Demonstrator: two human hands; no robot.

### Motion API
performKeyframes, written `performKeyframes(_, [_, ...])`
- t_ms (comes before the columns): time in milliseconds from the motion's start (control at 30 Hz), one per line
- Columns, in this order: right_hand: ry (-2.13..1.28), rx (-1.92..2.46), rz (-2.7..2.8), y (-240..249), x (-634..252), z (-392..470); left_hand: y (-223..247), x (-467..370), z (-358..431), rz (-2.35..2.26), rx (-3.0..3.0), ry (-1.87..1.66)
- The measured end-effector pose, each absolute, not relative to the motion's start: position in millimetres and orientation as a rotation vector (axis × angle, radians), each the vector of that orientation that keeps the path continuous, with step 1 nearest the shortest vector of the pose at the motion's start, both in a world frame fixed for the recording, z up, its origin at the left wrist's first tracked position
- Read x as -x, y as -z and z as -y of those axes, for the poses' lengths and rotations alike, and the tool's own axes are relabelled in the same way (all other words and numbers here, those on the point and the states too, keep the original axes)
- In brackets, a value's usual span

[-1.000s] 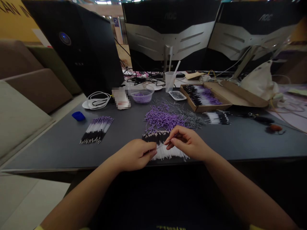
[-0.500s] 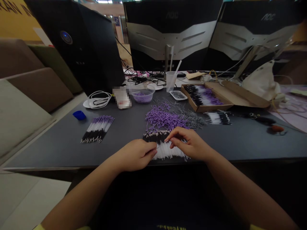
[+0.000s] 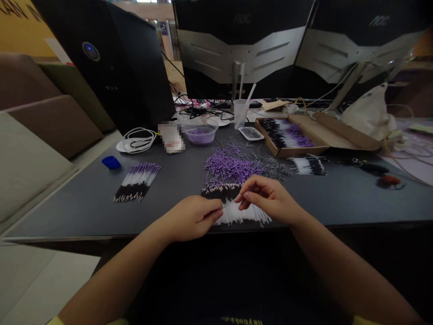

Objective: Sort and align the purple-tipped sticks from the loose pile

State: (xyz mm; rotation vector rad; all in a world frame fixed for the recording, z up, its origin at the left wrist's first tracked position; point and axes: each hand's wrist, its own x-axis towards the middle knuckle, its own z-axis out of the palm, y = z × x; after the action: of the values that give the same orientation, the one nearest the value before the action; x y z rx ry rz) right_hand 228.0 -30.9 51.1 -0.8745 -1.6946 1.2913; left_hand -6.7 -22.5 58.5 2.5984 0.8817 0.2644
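My left hand (image 3: pixel 198 219) is closed, thumb and forefinger pinching a thin, clear pen refill (image 3: pixel 228 205) that points toward my right hand. My right hand (image 3: pixel 267 198) is also closed, its fingertips at the refill's end, with what looks like a small purple plug partly hidden between them. Under both hands lies a row of pen refills (image 3: pixel 243 213), black toward their metal tips and clear toward me. Just beyond is a loose heap of purple plugs (image 3: pixel 230 164), with grey pieces (image 3: pixel 275 166) mixed in at its right side.
Refills with purple ends (image 3: pixel 138 181) lie at left near a blue cap (image 3: pixel 111 162). Behind stand a plastic bowl (image 3: pixel 201 135), a cup (image 3: pixel 240 113), a small tray (image 3: pixel 251 133) and a cardboard box of refills (image 3: pixel 287 134). More refills (image 3: pixel 308 165) lie at right.
My right hand has shifted slightly right and up, its fingers a little more curled. The thin refill between my hands shows more clearly. My left hand has barely moved.
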Motion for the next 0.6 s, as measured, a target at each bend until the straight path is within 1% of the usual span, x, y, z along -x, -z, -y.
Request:
performKeyframes(367, [-1.265,0.901,1.739,-57.4,-226.4,34.9,-55.5,8.2,24.1,-0.887,-2.753,-0.269])
performKeyframes(600, [-1.061,0.969,1.998,-60.3,-227.6,39.3,-57.5,5.2,28.4,-0.862,-2.827,-0.266])
